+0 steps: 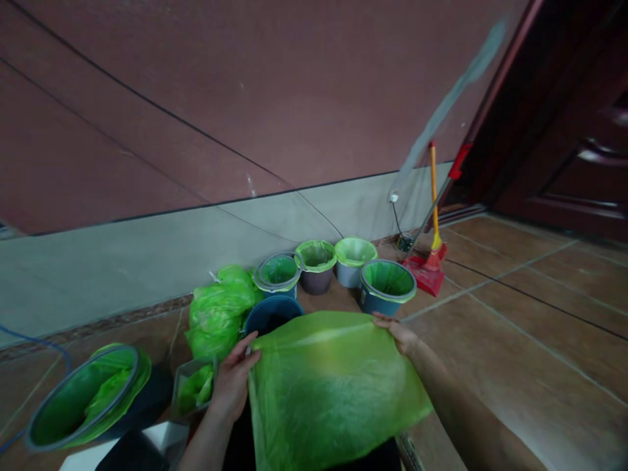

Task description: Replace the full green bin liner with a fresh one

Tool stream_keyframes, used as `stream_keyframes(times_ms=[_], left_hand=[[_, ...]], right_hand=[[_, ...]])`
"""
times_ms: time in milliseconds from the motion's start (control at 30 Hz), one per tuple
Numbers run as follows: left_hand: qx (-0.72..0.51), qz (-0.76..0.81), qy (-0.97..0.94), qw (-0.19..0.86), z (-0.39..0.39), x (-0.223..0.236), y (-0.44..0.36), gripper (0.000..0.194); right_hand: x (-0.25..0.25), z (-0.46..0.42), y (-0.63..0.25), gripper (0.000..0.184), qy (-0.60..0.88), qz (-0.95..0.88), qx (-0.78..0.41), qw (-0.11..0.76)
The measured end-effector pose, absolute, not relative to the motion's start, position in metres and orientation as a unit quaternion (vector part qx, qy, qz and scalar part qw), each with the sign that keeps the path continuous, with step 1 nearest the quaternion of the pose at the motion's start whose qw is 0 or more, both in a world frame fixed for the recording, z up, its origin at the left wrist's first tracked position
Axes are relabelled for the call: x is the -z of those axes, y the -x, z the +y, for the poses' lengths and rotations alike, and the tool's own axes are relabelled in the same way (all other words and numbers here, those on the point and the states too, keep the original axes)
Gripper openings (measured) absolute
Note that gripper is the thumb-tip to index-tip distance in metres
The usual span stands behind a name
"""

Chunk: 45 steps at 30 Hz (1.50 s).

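A green plastic bag point(333, 386) is spread flat in front of me, stretched between my two hands. My left hand point(237, 369) pinches its upper left corner. At the upper right corner, my right hand point(397, 332) grips the bag's edge, with some fingers hidden behind the film. Just beyond the bag stands a dark blue bucket point(269, 311) without a visible liner, its lower part covered by the bag. Several lined bins sit behind it: a blue one point(377, 302), a grey one point(347, 275), a brown one point(316, 281) and one with a grey ring point(279, 288).
Heaped green bags point(220, 311) lie against the wall at left. Nearer are a small bin with green plastic point(176, 399) and a large tilted lined bin point(36, 428). A red dustpan point(426, 276) and broom stand at right; a black cable point(520, 294) crosses the tiles.
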State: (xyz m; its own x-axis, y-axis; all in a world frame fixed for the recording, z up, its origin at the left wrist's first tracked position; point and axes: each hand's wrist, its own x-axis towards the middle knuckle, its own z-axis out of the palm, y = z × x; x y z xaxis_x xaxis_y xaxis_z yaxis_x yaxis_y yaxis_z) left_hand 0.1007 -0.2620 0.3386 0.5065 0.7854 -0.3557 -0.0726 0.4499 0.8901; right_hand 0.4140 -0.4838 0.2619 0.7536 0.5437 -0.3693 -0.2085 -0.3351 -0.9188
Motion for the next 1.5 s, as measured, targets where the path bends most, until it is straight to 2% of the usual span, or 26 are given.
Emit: stream_keyframes(times_ms=[100,200,367,500,700,800,967,1033,1133,1367,1433,1500], left_hand=[[-0.272,0.388,-0.474,0.742,-0.248,-0.351,-0.104,0.056],[-0.271,0.363,-0.537,0.712,-0.234,-0.372,-0.108,0.05],[-0.301,0.332,-0.665,0.598,-0.211,-0.407,-0.108,0.048],[-0.272,0.319,-0.741,0.525,-0.187,-0.416,-0.104,0.059],[-0.288,0.335,-0.86,0.257,-0.163,-0.427,-0.1,0.043],[-0.286,0.334,-0.879,0.184,-0.164,-0.436,-0.099,0.037],[-0.296,0.325,-0.89,0.121,-0.163,-0.441,-0.099,0.028],[-0.32,0.325,-0.883,0.112,-0.161,-0.442,-0.098,0.027],[-0.371,0.307,-0.862,0.16,-0.159,-0.447,-0.092,0.023],[-0.405,0.267,-0.706,0.516,-0.168,-0.46,-0.08,0.032],[-0.418,0.28,-0.685,0.527,-0.172,-0.461,-0.084,0.035],[-0.451,0.319,-0.709,0.438,-0.178,-0.462,-0.089,0.033]], right_hand=[[-0.286,-0.488,-0.439,0.052,0.671,-0.088,-0.369,0.637],[-0.318,-0.491,-0.459,0.058,0.595,-0.103,-0.392,0.694],[-0.364,-0.492,-0.473,0.049,0.543,-0.144,-0.391,0.729],[-0.391,-0.494,-0.469,0.05,0.533,-0.243,-0.427,0.689],[-0.41,-0.488,-0.461,0.058,0.592,-0.331,-0.39,0.623],[-0.407,-0.48,-0.463,0.05,0.681,-0.363,-0.286,0.568],[-0.395,-0.469,-0.468,0.025,0.802,-0.412,-0.032,0.432],[-0.392,-0.468,-0.468,0.023,0.812,-0.408,0.029,0.416],[-0.393,-0.467,-0.465,0.023,0.795,-0.395,0.065,0.456],[-0.405,-0.459,-0.438,0.03,0.669,-0.31,-0.068,0.673],[-0.403,-0.45,-0.43,0.031,0.654,-0.257,-0.073,0.708],[-0.401,-0.439,-0.424,0.03,0.66,-0.221,-0.043,0.717]])
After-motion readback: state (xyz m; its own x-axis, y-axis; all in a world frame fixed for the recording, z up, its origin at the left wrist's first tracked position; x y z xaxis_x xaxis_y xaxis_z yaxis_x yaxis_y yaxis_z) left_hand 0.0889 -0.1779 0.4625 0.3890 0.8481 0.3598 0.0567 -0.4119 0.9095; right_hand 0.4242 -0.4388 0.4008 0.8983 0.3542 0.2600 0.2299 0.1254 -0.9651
